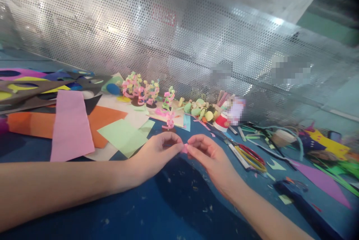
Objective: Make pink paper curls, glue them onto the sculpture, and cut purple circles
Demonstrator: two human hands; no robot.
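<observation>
Between my fingertips, over the middle of the blue table, is a small pink piece (185, 148), likely felt or foam. My left hand (157, 152) pinches it from the left with thumb and finger. From the other side my right hand (210, 154) pinches it too, and the fingers cover most of it. Just beyond them stands a small pink curled figure (169, 120) on a dark base. Farther back are several similar pink and green curled figures (140, 90). Light green sheets (123, 137) lie beside my left hand.
Red and yellow-handled scissors (252, 155) and a white-and-grey stick-like tool (238, 155) lie right of my hands. A dark blue object (300, 199), perhaps a stapler, sits closer. Pink (71, 125) and orange sheets (108, 120) lie left. A perforated metal screen (157, 45) borders the back.
</observation>
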